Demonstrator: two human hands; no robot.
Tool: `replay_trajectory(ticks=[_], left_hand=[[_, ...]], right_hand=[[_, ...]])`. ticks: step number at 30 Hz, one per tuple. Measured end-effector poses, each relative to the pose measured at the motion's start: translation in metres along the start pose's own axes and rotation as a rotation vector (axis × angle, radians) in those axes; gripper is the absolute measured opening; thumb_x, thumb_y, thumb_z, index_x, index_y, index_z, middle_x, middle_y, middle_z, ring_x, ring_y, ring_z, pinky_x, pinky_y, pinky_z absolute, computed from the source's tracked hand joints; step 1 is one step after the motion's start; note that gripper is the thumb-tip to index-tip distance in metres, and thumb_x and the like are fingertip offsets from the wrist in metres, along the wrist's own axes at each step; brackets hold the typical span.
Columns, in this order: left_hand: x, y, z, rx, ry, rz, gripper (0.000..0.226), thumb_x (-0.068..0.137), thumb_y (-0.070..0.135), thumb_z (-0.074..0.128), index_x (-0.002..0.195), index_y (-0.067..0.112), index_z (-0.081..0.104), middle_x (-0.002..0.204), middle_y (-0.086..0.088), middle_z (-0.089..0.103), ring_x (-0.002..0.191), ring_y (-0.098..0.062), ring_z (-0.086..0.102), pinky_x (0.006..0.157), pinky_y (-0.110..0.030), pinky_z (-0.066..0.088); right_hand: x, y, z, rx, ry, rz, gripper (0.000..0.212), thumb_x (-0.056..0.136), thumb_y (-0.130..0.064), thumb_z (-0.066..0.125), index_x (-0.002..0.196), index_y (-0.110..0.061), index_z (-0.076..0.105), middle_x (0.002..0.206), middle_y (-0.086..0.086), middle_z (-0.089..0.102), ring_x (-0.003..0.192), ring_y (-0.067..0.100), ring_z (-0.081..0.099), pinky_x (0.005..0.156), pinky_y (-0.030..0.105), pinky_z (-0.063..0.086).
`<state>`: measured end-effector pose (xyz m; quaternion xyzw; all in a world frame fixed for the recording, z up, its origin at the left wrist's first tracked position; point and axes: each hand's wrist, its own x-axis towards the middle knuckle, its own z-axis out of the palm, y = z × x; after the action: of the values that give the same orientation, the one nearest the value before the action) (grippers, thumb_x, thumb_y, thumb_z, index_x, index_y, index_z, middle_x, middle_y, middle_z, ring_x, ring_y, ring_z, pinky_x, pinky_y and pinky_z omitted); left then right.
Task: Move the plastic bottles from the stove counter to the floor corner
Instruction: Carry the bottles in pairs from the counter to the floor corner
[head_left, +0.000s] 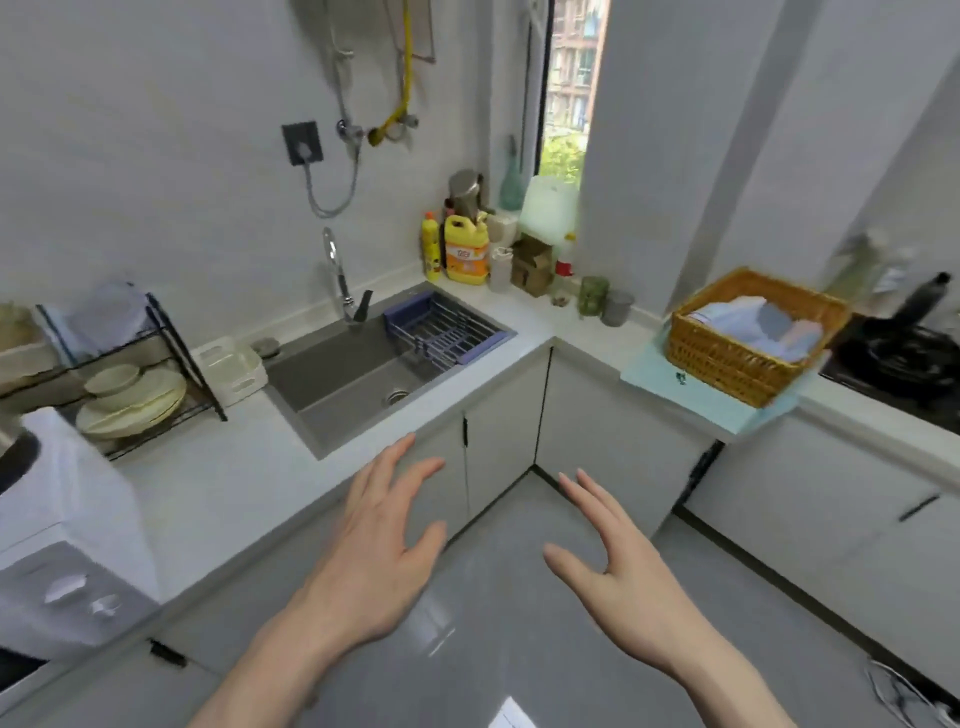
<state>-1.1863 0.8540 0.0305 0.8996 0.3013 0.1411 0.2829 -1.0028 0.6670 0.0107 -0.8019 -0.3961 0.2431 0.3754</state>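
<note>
My left hand (376, 540) and my right hand (618, 566) hover side by side over the grey floor, fingers spread, holding nothing. Beyond them lies the floor corner (532, 475) where the two cabinet runs meet. At the far right is the black stove (898, 364) with a dark pan on it. Behind the stove, blurred, stand a pale bottle (857, 270) and a dark bottle (927, 299). Several other plastic bottles cluster in the counter corner by the window, among them a yellow jug (466, 252) and a slim yellow bottle (430, 247).
A sink (363, 374) with a blue drying rack sits in the left counter. A dish rack (130, 384) with plates stands further left, and a white appliance (62, 525) at the near left. A wicker basket (748, 338) of cloths rests on a turquoise board overhanging the right counter.
</note>
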Motion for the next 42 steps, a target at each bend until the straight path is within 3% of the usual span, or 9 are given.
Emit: replay_trajectory(ticks=[10,13,15,20,24,29,31,36,42], left_hand=[[0.095,0.218,0.152,-0.09,-0.266,0.329,0.06,0.097,0.043,0.055,0.151,0.046,0.029,0.164,0.025,0.003,0.15,0.0,0.004,0.121,-0.025,0.013],[0.124,0.271,0.188,-0.093,-0.351,0.42,0.059,0.097,0.042,0.055,0.15,0.046,0.03,0.163,0.026,0.005,0.149,0.001,0.004,0.115,-0.013,0.021],[0.144,0.303,0.214,-0.083,-0.396,0.486,0.058,0.097,0.042,0.055,0.149,0.046,0.031,0.162,0.026,0.007,0.149,0.002,0.005,0.119,-0.021,0.019],[0.196,0.376,0.286,-0.103,-0.511,0.605,0.058,0.098,0.043,0.055,0.151,0.044,0.032,0.162,0.025,0.012,0.149,0.004,0.005,0.12,-0.024,0.014],[0.241,0.427,0.335,-0.108,-0.587,0.691,0.064,0.092,0.051,0.049,0.152,0.044,0.03,0.161,0.023,0.018,0.149,0.0,0.008,0.124,-0.033,0.017],[0.293,0.496,0.386,-0.14,-0.699,0.76,0.063,0.096,0.045,0.052,0.153,0.045,0.025,0.161,0.023,0.021,0.148,0.001,0.012,0.122,-0.025,0.012],[0.306,0.527,0.406,-0.131,-0.713,0.799,0.062,0.098,0.042,0.052,0.154,0.045,0.025,0.161,0.023,0.02,0.148,0.001,0.012,0.12,-0.022,0.011],[0.316,0.602,0.456,-0.175,-0.783,0.85,0.058,0.099,0.039,0.054,0.152,0.044,0.031,0.159,0.026,0.021,0.143,0.009,0.01,0.112,-0.013,0.007],[0.323,0.687,0.518,-0.186,-0.769,0.87,0.057,0.099,0.04,0.054,0.151,0.046,0.031,0.158,0.029,0.022,0.145,0.009,0.011,0.118,-0.018,0.01]], right_hand=[[-0.07,0.138,-0.202,0.066,0.292,0.216,0.065,0.096,-0.048,0.062,0.152,-0.054,0.031,0.162,-0.035,0.013,0.149,-0.01,0.014,0.117,0.019,0.015],[-0.087,0.173,-0.247,0.062,0.381,0.286,0.063,0.096,-0.049,0.062,0.151,-0.055,0.032,0.162,-0.034,0.014,0.15,-0.007,0.016,0.121,0.024,0.018],[-0.096,0.198,-0.272,0.051,0.444,0.335,0.064,0.095,-0.05,0.062,0.151,-0.055,0.032,0.162,-0.034,0.014,0.151,-0.006,0.016,0.125,0.028,0.018],[-0.106,0.255,-0.331,0.038,0.564,0.45,0.066,0.094,-0.054,0.061,0.152,-0.055,0.031,0.162,-0.035,0.013,0.151,-0.007,0.017,0.124,0.026,0.019],[-0.1,0.291,-0.381,0.036,0.668,0.527,0.066,0.092,-0.053,0.063,0.151,-0.055,0.032,0.162,-0.035,0.015,0.149,-0.004,0.026,0.122,0.035,0.032],[-0.097,0.326,-0.437,0.038,0.789,0.591,0.065,0.094,-0.047,0.065,0.151,-0.054,0.034,0.162,-0.033,0.017,0.148,0.001,0.034,0.11,0.015,0.029],[-0.102,0.342,-0.458,0.06,0.84,0.624,0.065,0.093,-0.047,0.066,0.15,-0.055,0.035,0.161,-0.034,0.018,0.145,0.002,0.04,0.106,0.015,0.029],[-0.122,0.382,-0.509,0.115,0.928,0.668,0.065,0.094,-0.044,0.066,0.15,-0.053,0.035,0.159,-0.038,0.02,0.146,-0.008,0.029,0.122,0.027,0.027],[-0.141,0.442,-0.584,0.185,0.966,0.662,0.062,0.095,-0.039,0.067,0.147,-0.056,0.038,0.156,-0.04,0.021,0.145,-0.008,0.024,0.127,0.032,0.021]])
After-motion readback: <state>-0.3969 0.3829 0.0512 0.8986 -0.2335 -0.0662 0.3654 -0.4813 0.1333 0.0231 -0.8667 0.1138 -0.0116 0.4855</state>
